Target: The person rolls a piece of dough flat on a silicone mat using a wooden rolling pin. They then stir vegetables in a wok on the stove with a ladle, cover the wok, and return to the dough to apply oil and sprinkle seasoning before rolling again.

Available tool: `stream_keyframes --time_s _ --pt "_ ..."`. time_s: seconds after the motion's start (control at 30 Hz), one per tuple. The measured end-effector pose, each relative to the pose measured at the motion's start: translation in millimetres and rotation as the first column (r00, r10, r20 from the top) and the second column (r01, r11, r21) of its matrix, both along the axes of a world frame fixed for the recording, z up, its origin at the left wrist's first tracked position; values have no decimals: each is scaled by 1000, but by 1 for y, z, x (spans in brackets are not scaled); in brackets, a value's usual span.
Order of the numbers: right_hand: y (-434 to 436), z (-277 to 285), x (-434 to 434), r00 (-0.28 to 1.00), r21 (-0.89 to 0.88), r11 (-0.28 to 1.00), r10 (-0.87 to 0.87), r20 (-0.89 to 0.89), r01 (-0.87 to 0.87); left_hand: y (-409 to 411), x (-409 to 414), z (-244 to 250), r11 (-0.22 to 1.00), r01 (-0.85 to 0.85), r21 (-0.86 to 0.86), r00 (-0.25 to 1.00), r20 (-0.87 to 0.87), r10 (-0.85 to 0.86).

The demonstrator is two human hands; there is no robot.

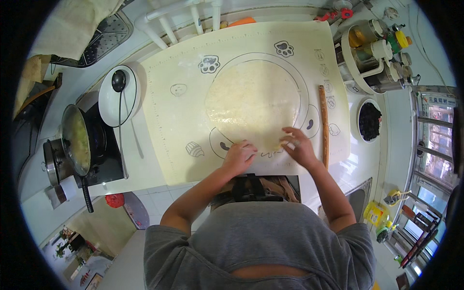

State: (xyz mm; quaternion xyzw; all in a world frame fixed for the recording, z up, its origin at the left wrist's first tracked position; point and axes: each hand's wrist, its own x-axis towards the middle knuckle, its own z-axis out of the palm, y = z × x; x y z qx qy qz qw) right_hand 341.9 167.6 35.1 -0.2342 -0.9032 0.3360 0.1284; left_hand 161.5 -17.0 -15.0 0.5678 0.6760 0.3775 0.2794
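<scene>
A large round sheet of rolled-out dough [253, 98] lies on a cream printed pastry mat [174, 119], its upper face shiny as if oiled. My left hand [240, 156] rests at the lower left edge of the dough, fingers curled; whether it pinches the dough is hidden. My right hand [298, 145] is at the lower right edge, fingers bent, with a small bit of dough near the fingertips; its grip is unclear. A wooden rolling pin [323, 127] lies lengthwise on the mat, to the right of my right hand.
At left, a white plate [105, 98] holds a black ladle [119, 81]; beside it a lidded frying pan [77, 141] stands on the cooktop. To the right are a bowl of dark food [369, 121], a rack [348, 58] with seasoning jars, and a sink [359, 199].
</scene>
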Motion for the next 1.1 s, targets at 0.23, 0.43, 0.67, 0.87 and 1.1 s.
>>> stream_keyframes --time_s 0.23,0.43,0.67,0.87,1.1 --pt "90 -38 -6 868 -137 860 -472 155 492 -34 -63 -1 896 -433 -102 896 61 440" --pt "128 -69 -58 833 222 867 -493 253 446 -62 -128 -15 710 -622 331 609 -366 704" --pt "138 -74 -71 848 137 927 -374 375 348 -67 -132 -29 676 -670 306 585 -343 735" --pt "142 -70 -62 835 -662 518 -420 355 542 -71 -133 -34 675 -675 297 579 -353 735" --pt "55 -16 -154 971 -840 493 -180 156 226 -70 -133 -31 671 -664 332 587 -325 741"
